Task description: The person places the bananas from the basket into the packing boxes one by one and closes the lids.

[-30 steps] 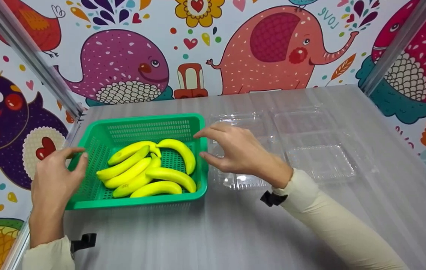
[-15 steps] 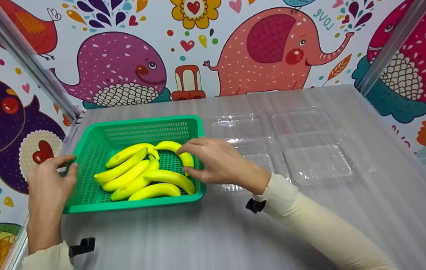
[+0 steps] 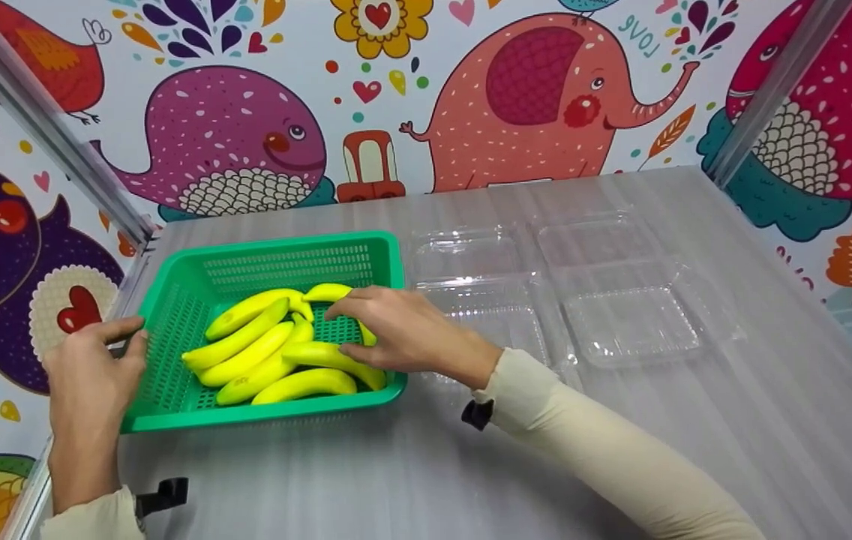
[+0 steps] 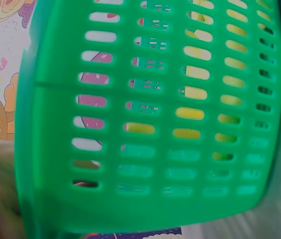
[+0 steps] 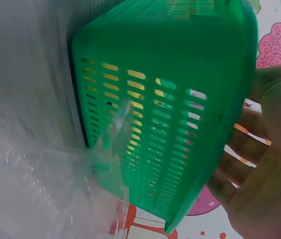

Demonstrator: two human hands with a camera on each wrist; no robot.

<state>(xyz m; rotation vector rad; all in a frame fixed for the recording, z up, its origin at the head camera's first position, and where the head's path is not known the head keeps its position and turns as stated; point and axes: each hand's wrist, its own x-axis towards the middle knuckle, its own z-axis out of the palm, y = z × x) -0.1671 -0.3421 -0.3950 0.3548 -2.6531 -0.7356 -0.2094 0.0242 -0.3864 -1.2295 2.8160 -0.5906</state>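
Several yellow bananas [image 3: 242, 356] lie in a green perforated plastic basket [image 3: 298, 241], on the left half of the table in the head view. My right hand [image 3: 403, 330] reaches over the basket's right rim, thumb and fingers parted above the right-hand bananas, partly covering the curved one at the back right. It holds nothing. In the right wrist view the hand [image 5: 265, 164] shows beside the rim with its fingers extended. My left hand [image 3: 92, 382] is at the basket's left rim, index finger and thumb apart; whether they touch the rim is unclear. The left wrist view shows mostly the basket wall [image 4: 145, 199].
Clear plastic containers [image 3: 632, 322], with several shallow sections showing, lie on the grey table [image 3: 306, 480] right of the basket. Printed cartoon walls [image 3: 523, 97] stand behind and at the sides, with metal posts [image 3: 786, 97] at the corners.
My right hand has moved left and slightly down, from beside the basket's right rim to above the bananas. The left hand stays near the left rim. The whole view has shifted slightly.
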